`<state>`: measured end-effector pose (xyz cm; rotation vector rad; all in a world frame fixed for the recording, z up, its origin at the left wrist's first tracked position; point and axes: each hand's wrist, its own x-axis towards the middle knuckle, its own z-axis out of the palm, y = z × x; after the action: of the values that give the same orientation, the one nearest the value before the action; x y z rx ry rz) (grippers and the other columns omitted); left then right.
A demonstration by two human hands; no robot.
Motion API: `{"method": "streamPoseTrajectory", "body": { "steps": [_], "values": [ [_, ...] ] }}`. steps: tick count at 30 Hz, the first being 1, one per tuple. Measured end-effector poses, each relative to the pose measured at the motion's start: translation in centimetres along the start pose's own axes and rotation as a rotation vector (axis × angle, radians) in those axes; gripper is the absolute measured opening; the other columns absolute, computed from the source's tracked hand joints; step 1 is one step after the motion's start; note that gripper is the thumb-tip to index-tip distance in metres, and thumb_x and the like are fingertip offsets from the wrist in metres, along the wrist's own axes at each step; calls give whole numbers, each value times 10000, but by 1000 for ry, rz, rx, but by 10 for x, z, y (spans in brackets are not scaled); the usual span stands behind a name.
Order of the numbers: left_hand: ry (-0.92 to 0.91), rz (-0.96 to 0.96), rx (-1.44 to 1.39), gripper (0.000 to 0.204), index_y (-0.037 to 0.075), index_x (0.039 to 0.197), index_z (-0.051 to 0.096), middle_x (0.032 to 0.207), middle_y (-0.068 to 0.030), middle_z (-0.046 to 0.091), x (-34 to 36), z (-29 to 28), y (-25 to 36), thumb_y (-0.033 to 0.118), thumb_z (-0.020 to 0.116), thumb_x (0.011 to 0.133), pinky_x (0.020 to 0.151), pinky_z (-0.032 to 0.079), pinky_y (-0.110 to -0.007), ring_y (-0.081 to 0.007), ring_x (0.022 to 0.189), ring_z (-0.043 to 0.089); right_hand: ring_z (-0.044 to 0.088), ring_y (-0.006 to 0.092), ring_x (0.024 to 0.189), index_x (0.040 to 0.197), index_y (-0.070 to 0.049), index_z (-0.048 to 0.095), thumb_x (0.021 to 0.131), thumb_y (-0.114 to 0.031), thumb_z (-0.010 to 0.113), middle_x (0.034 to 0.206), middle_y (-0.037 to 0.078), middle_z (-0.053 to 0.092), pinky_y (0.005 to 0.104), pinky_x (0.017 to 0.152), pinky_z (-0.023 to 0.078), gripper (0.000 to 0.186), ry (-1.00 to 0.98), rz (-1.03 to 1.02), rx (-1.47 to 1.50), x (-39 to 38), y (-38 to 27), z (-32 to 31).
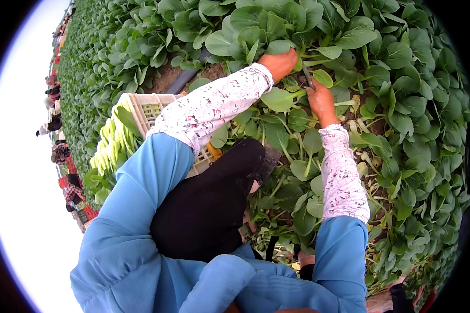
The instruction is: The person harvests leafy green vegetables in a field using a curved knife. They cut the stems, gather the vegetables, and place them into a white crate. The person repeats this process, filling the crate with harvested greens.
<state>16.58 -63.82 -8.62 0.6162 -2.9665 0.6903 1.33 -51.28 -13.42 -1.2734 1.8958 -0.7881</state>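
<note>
My left hand (280, 63) is closed at the base of a leafy bok choy plant (260, 27), its fingers partly hidden among the leaves. Just to the right, my right hand (322, 103) grips a knife, and its narrow dark blade (307, 77) points up toward the plant's stems. The handle is hidden inside my fist. A small loose leaf (323, 78) lies against the blade. Cut leaves and stalks (278, 134) lie on the ground below my hands. Floral sleeve covers run over both my forearms.
A pale plastic crate (150, 110) stands to my left, holding bok choy with light stalks (111, 141). My bent knee (245, 156) is beside it. Dense rows of bok choy (402, 99) surround me. A dark hose or strip (185, 77) crosses bare soil. Distant people and red crates line the left edge.
</note>
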Motion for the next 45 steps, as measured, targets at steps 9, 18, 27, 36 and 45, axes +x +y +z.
{"method": "streamPoseTrajectory", "body": {
  "steps": [9,18,27,36,45],
  "values": [
    [11,73,86,189,59,1001,534,908,-35,531,-5,-10,-8,118,497,825,482,502,-264,-135,933,597,574,441,948,1269,-72,524,851,-144,580,1022,249,621,474,806,463,428,-24,53,-88,-31,-11,-12],
    [-169,-15,-24,147,64,911,532,835,-56,571,12,-10,-8,119,537,774,707,499,-291,-195,828,571,586,421,955,1266,-93,527,857,-204,543,1019,226,635,489,805,465,424,-91,37,-145,-18,-13,-5],
    [44,187,-95,293,87,1055,610,1112,-13,550,-13,-38,-16,109,556,768,609,518,-255,-152,857,556,619,411,856,1274,-92,528,862,-182,588,933,219,654,463,725,492,426,239,104,37,-71,-18,-3],
    [-59,89,-43,199,94,942,693,1203,-42,570,22,-10,-25,159,575,796,647,491,-305,-175,677,544,581,424,995,1237,-10,548,858,-205,576,1068,261,618,434,850,466,427,39,135,233,27,3,14],
    [-80,236,77,262,54,1015,644,1080,-26,526,-13,-30,-20,154,564,787,603,493,-253,-154,763,552,590,409,1002,1233,-11,551,843,-175,587,1062,248,628,401,866,462,425,7,-11,78,-1,-6,-7]
  ]
}}
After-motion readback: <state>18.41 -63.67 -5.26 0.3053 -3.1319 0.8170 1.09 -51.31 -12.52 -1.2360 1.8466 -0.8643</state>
